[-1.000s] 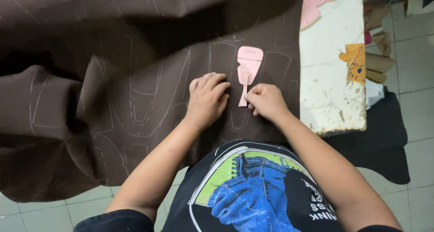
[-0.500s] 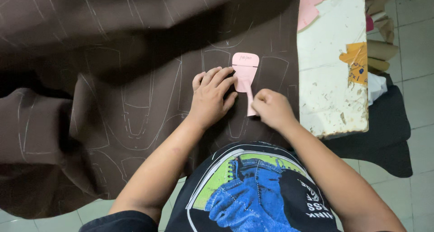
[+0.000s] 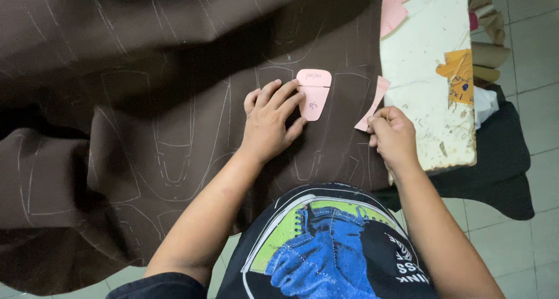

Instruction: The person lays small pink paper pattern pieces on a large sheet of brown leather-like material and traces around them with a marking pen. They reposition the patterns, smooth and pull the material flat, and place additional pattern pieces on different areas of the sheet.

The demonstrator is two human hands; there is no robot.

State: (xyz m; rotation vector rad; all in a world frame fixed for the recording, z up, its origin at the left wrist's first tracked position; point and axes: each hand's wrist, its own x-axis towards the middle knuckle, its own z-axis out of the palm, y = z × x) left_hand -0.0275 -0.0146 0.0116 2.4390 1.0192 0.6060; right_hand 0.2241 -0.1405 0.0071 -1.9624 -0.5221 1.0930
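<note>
**Pink templates on marked brown material**

Spread across nearly the whole view: a large sheet of brown material [image 3: 145,130], rumpled along the left and top, flat near the middle, covered with pale chalk outlines of repeated shapes. To the right, partly bare: a white table [image 3: 425,95] with a scuffed, stained top, a torn patch of orange tape [image 3: 457,69] on its right part and a large pink sheet [image 3: 396,5] at its upper left corner. Beyond the table's right edge, rolled brown paper [image 3: 489,54] and dark cloth [image 3: 495,165] hanging over a pale tiled floor [image 3: 535,54].

Left hand [image 3: 271,121] lying palm down on the brown material, fingers [image 3: 285,98] stretched out and slightly spread, tips pressing the left edge of a pink template [image 3: 314,95]. Template flat on the material, broad rounded top, narrower tapering bottom, mostly uncovered to the right of the fingertips, set inside the chalked outlines.

Right hand [image 3: 393,136] at the border between material and table, fingers curled, pinching the lower end of a narrow pink strip [image 3: 372,104]. Strip slanting up and to the right from the grip, lying over the material's edge, well apart from the template.
</note>
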